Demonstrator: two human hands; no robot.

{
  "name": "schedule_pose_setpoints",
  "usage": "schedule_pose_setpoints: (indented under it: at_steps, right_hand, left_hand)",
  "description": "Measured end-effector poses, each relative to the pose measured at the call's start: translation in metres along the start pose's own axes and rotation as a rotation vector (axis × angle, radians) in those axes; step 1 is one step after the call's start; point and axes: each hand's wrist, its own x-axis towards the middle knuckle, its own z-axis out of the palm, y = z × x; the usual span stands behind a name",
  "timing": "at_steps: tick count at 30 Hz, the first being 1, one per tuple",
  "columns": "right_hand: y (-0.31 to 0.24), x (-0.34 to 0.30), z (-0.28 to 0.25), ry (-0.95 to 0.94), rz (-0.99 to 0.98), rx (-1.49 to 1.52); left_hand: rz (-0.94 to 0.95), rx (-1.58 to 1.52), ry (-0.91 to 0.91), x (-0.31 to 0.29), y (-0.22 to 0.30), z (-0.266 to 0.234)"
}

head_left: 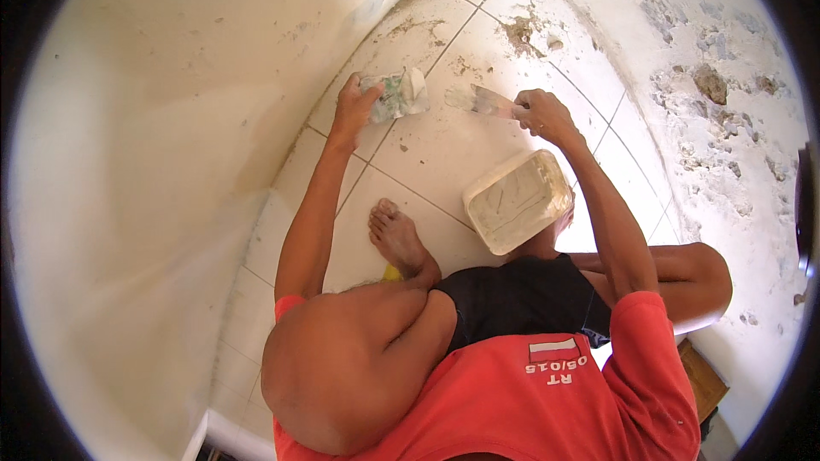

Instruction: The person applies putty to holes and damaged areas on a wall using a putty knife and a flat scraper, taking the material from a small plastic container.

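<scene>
My left hand (354, 109) grips a flat, smeared plate (400, 96) with green patches and whitish paste on it, perhaps a filling board. In my right hand (545, 115) is a putty knife (485, 102), its flat blade pointing left toward the plate. A gap of tiled floor shows between blade and plate. Below the right hand, a whitish rectangular plastic tub (483, 227) sits tilted beside my foot, with pale paste coating its inside.
I sit low on white floor tiles (427, 158) between two walls. The left wall (188, 119) is mostly smooth; the right wall (700, 102) is rough and pitted. Dirt and crumbs (521, 34) lie on the far tiles. My bare foot (397, 235) rests near the middle.
</scene>
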Motion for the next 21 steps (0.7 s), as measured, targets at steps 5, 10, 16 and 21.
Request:
schedule_pose_setpoints:
  at_steps: [5, 10, 16, 21]
  right_hand:
    - [-0.003, -0.006, -0.01, -0.101, 0.076, 0.036]
    - [0.008, -0.003, -0.016, -0.124, 0.053, 0.157]
    - [0.016, -0.001, -0.026, 0.059, 0.106, 0.474]
    - [0.031, -0.006, -0.027, 0.175, 0.155, 0.603]
  left_hand:
    - [-0.004, -0.133, 0.055, -0.021, -0.004, -0.013]
    - [0.023, -0.31, 0.097, -0.038, -0.006, -0.016]
    - [-0.007, -0.336, 0.205, -0.068, -0.001, -0.027]
    - [-0.05, -0.379, 0.239, -0.093, 0.0, -0.034]
